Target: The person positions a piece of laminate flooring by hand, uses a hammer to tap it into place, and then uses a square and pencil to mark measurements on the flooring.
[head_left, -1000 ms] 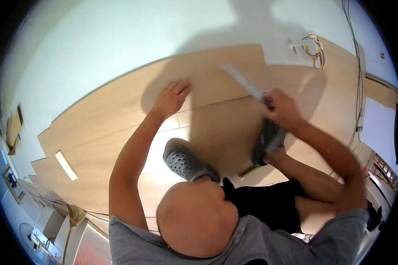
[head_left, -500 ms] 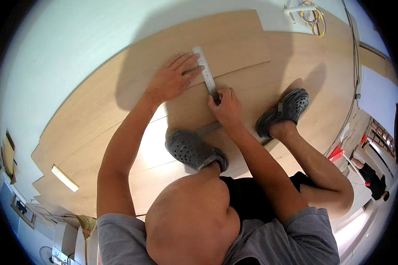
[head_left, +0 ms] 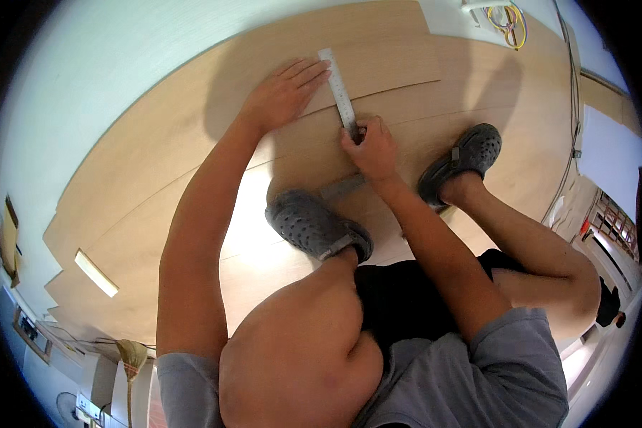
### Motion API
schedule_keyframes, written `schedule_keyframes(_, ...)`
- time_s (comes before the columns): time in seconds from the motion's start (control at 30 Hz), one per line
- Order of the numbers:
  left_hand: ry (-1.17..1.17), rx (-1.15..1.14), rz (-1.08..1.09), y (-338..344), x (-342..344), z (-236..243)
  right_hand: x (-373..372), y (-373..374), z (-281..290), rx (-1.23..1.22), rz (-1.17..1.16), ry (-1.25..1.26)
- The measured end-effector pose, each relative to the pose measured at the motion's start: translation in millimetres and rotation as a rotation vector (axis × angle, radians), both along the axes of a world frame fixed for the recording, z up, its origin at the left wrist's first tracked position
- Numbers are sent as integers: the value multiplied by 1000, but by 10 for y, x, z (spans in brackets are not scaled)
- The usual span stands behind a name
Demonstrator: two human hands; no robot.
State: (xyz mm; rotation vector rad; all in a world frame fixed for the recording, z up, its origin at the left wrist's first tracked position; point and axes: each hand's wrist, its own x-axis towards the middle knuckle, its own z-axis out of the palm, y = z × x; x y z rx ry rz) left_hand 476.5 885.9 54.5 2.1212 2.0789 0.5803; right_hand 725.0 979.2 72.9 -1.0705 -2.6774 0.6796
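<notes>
A flat metal ruler (head_left: pixel 340 87) lies across a light wood plank (head_left: pixel 392 60) and over its near edge onto the wood flooring (head_left: pixel 406 118). My left hand (head_left: pixel 282 93) rests palm down on the plank, fingers stretched out, with its fingertips at the ruler's far end. The near end of the ruler is pinched between the thumb and fingers of my right hand (head_left: pixel 373 148). A small dark patch shows at that grip, too hidden to make out. Below my hands are my two feet in dark clogs (head_left: pixel 310 222).
Coiled yellow and blue wires (head_left: pixel 508 25) hang by a white pipe at the far right. A pale wood strip (head_left: pixel 96 272) lies at the left. A straw broom (head_left: pixel 132 359) stands at lower left. Dark cables (head_left: pixel 574 93) run along the right. Another person (head_left: pixel 609 303) is partly hidden behind my leg.
The whole view has shifted, so the floor, hands and ruler sit higher in the picture. My left fingers have drawn closer together; both hands stay at the ruler.
</notes>
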Motion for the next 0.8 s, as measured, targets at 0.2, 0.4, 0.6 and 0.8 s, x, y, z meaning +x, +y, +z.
schedule_keyframes(0.2,13,-43,28,-68,80,29,57,33,10,-16,39,-22)
schedule_keyframes(0.4,-31,-82,89,-177,184,84,161,83,-10,-46,125,0)
schedule_keyframes(0.6,-27,-98,108,-183,234,94,217,89,-10,-35,170,-16)
schedule_keyframes(0.8,-17,-136,127,-185,260,111,215,67,-1,-80,164,29)
